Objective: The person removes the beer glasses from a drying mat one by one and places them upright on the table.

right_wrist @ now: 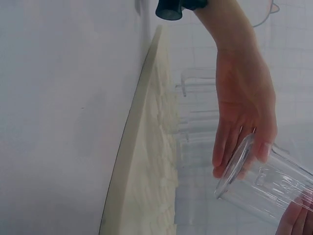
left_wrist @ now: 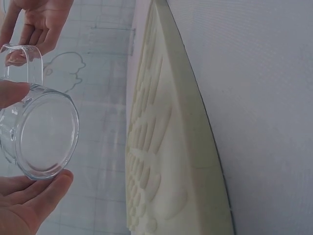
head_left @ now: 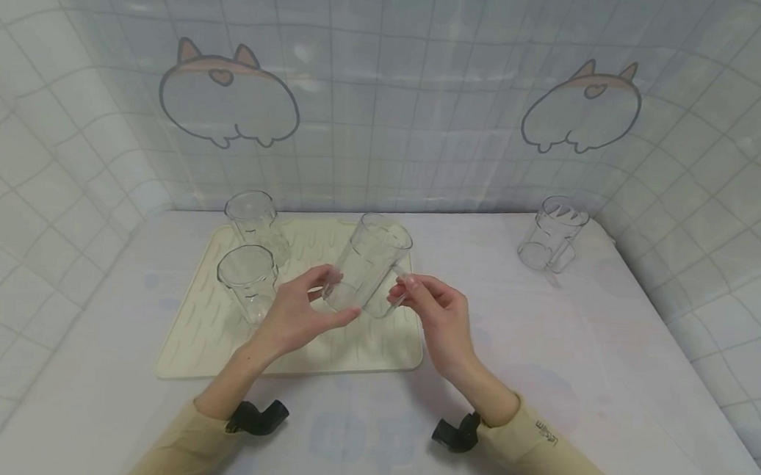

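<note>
A clear glass mug (head_left: 374,255) is held tilted above the cream ridged mat, its mouth up and away from me. My left hand (head_left: 301,307) grips it near the base, thumb on one side and fingers on the other. The handle is pinched by my right hand (head_left: 439,320), thumb against fingers. In the left wrist view the round mug base (left_wrist: 50,134) faces the camera between the left thumb and fingers (left_wrist: 41,200). From the right wrist, the left hand (right_wrist: 244,98) reaches down onto the mug (right_wrist: 274,181), while right fingers (right_wrist: 297,215) show at the corner.
Two more glass mugs, one behind (head_left: 252,217) and one nearer (head_left: 247,276), stand on the left part of the mat (head_left: 194,338). Another glass mug (head_left: 551,235) stands at the back right of the white-covered table (head_left: 585,340). A tiled-pattern curtain (head_left: 403,106) encloses the back and sides.
</note>
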{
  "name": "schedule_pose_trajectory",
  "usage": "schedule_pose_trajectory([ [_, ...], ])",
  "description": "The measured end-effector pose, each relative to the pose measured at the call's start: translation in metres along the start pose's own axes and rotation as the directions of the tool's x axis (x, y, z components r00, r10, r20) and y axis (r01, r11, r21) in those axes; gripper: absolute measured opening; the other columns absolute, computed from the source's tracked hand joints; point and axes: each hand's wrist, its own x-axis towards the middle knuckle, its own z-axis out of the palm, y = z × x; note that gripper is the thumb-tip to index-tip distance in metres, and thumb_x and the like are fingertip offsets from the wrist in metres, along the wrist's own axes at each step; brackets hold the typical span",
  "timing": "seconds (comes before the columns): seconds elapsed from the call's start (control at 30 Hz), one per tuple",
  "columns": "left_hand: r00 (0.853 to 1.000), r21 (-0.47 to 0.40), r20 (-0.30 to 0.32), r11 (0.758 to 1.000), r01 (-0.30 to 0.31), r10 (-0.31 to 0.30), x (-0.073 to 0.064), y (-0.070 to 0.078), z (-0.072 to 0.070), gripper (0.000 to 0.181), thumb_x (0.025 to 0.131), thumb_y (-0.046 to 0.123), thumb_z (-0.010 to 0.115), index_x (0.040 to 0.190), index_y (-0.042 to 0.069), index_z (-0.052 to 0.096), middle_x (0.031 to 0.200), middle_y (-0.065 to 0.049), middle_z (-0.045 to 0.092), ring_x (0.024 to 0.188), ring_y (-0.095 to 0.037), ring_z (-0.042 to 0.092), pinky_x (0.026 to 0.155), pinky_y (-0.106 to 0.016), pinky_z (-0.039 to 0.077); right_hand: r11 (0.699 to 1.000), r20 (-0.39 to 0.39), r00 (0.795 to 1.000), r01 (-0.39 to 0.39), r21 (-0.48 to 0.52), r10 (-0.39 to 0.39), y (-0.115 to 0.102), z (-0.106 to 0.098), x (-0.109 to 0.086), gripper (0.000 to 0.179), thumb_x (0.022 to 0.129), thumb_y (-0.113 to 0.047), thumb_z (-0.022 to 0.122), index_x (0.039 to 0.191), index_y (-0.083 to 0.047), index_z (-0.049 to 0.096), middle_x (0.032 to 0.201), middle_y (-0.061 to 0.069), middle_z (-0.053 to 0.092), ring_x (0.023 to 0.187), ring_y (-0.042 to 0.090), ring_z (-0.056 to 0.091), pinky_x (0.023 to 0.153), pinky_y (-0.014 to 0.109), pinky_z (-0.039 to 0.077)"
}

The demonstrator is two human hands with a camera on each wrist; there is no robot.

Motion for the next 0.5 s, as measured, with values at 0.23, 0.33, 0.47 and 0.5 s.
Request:
schedule_pose_trajectory([
  [0.23, 1.0, 0.007, 0.015, 1.0, -0.024, 0.024, -0.0002, -0.0004, 0.0003, 0.071, 0.069, 0.05, 0.078, 0.124, 0.013, 0.054, 0.115, 0.0, 0.063, 0.113, -0.015, 0.056, 0.095, -0.034, 0.049, 0.98, 0.058, 0.993, -0.114, 0.162, 0.106, -0.0053, 0.0015, 0.0014, 0.017, 0.093, -0.012, 0.057, 0.095, 0.002, 0.067, 0.082, 0.007, 0.069, 0.082, 0.023, 0.064, 0.09, 0.037, 0.05],
  [0.33, 0.999, 0.005, 0.013, 0.999, -0.037, 0.037, -0.0005, -0.0006, 0.0007, 0.069, 0.069, 0.049, 0.078, 0.122, 0.012, 0.055, 0.114, 0.001, 0.063, 0.112, -0.014, 0.056, 0.095, -0.034, 0.049, 0.97, 0.086, 0.987, -0.15, 0.191, 0.136, -0.0071, 0.0018, 0.0017, 0.016, 0.094, -0.011, 0.055, 0.091, -0.003, 0.069, 0.082, 0.006, 0.068, 0.082, 0.022, 0.063, 0.092, 0.037, 0.049],
  [0.47, 0.999, 0.002, 0.014, 0.999, -0.049, 0.049, -0.0008, -0.0009, 0.0009, 0.068, 0.069, 0.049, 0.079, 0.122, 0.012, 0.056, 0.115, 0.002, 0.063, 0.112, -0.015, 0.056, 0.095, -0.034, 0.049, 0.962, 0.104, 0.984, -0.167, 0.218, 0.147, -0.0077, 0.002, 0.0012, 0.016, 0.094, -0.01, 0.054, 0.091, -0.005, 0.07, 0.082, 0.005, 0.068, 0.082, 0.022, 0.062, 0.092, 0.035, 0.048],
  [0.5, 0.999, 0.002, 0.014, 0.999, -0.049, 0.049, -0.001, -0.0009, 0.0009, 0.068, 0.069, 0.049, 0.079, 0.122, 0.012, 0.056, 0.115, 0.002, 0.063, 0.112, -0.015, 0.055, 0.095, -0.034, 0.048, 0.96, 0.106, 0.983, -0.167, 0.223, 0.146, -0.0079, 0.0021, 0.0009, 0.016, 0.094, -0.009, 0.054, 0.091, -0.005, 0.07, 0.082, 0.005, 0.068, 0.081, 0.021, 0.062, 0.092, 0.035, 0.049],
])
